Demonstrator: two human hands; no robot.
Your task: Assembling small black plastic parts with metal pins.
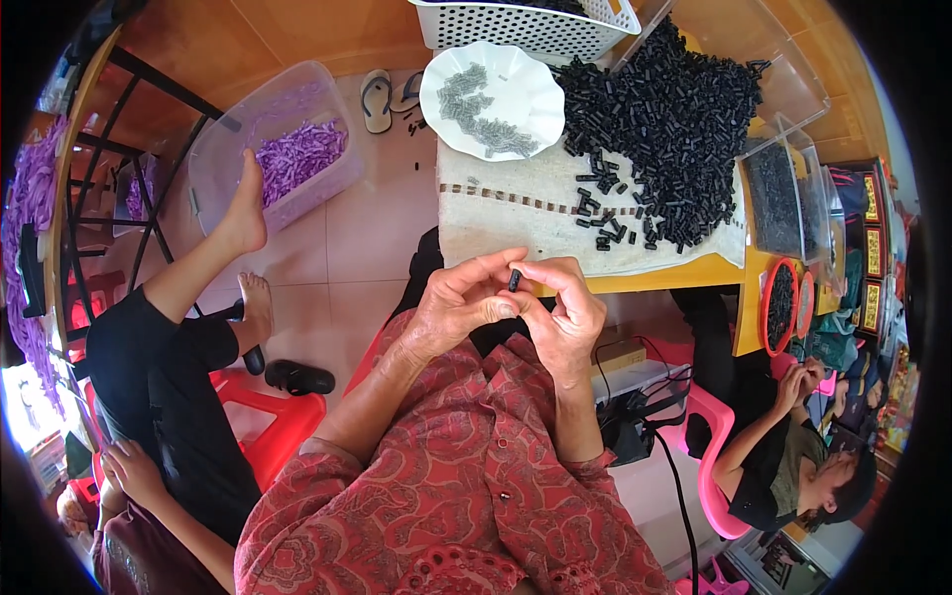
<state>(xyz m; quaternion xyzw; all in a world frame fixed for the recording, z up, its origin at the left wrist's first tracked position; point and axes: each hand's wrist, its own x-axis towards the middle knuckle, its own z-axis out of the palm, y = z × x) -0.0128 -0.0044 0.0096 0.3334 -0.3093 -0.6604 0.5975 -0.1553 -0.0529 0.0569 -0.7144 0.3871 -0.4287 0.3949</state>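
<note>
My left hand (458, 302) and my right hand (567, 307) meet in front of my chest, both pinching one small black plastic piece (515, 280) between their fingertips. They hover just before the near edge of a cloth-covered table (496, 223). On that table lies a big heap of the same black pieces (674, 109), with loose ones scattered toward me. A white scalloped plate (493, 97) with several small grey screws stands at the far left of the table.
A white perforated basket (526, 25) sits behind the plate. Clear boxes of dark parts (775, 193) line the table's right side. A clear tub of purple scraps (288, 149) is on the floor left. One person sits at left on a red stool, another at lower right.
</note>
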